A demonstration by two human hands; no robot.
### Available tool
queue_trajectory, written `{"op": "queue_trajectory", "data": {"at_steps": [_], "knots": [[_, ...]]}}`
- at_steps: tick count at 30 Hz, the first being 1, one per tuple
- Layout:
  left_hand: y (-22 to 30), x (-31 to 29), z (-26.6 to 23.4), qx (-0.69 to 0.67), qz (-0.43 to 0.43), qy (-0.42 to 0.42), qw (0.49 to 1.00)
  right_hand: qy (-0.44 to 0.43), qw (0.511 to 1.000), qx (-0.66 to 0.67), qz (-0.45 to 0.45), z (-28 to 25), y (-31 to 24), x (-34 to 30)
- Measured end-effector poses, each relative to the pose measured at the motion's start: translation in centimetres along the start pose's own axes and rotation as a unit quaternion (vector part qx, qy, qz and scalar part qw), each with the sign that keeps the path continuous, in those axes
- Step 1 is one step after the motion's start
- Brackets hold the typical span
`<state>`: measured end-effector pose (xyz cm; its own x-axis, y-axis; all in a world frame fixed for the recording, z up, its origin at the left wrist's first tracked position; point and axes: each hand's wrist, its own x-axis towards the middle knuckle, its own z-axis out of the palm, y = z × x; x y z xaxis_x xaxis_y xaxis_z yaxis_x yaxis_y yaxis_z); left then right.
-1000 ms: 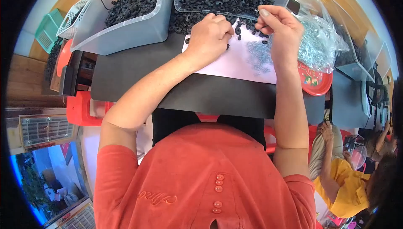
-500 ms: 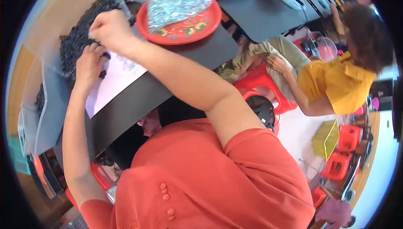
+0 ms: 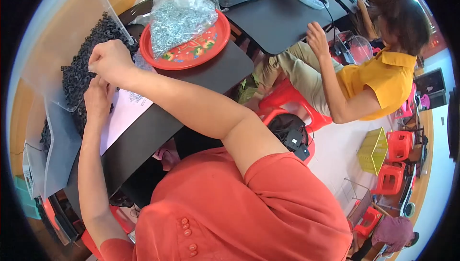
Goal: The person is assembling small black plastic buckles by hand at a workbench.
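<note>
A heap of small black parts (image 3: pixel 79 76) fills the tipped translucent plastic bin ahead of me on the left. At its near edge, my right hand (image 3: pixel 112 63) is closed, thumb and fingers pressed together. My left hand (image 3: pixel 98 102) is just below it, fingertips bent in a pinch and almost touching the right hand. Whatever either hand pinches is too small or hidden to make out. Beneath them lies a pale pinkish sheet of paper (image 3: pixel 117 124), with a patch of small silvery pieces (image 3: pixel 136 99) on it. A few black parts rest beside my left hand.
Right of the bin, a red flowered tray (image 3: pixel 191 61) carries a clear bag of small shiny metal pieces (image 3: pixel 179 19). The dark tabletop (image 3: pixel 158 122) runs toward me. A person in yellow (image 3: pixel 378 86) sits at the right near red stools and a yellow crate (image 3: pixel 373 151).
The view has shifted, so the tray and bag appear further left and lower. My hands stay by the black parts, their fingertips closer together. The person in yellow has raised a hand from the lap.
</note>
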<state>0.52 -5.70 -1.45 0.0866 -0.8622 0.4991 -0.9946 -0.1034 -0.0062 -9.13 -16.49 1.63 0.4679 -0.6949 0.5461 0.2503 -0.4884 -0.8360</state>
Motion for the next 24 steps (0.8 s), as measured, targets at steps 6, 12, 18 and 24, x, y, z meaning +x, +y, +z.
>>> {"op": "queue_trajectory", "data": {"at_steps": [6,12,18,24], "knots": [[0.5,-0.5,-3.3,-0.479,-0.322,-0.001,0.817,-0.046,0.999,-0.018,-0.010,-0.2,0.4,-0.2],[1.7,-2.4,-4.6,-0.657,-0.372,0.030,0.655,-0.182,0.978,-0.098,-0.034,0.2,-0.1,-1.3],[1.4,-3.7,-3.9,-0.706,-0.355,0.025,0.612,-0.208,0.976,-0.055,-0.043,0.4,0.4,-1.5],[0.7,-4.7,-4.0,-0.711,-0.372,0.043,0.596,-0.297,0.954,0.007,-0.029,0.5,0.6,-1.3]]}}
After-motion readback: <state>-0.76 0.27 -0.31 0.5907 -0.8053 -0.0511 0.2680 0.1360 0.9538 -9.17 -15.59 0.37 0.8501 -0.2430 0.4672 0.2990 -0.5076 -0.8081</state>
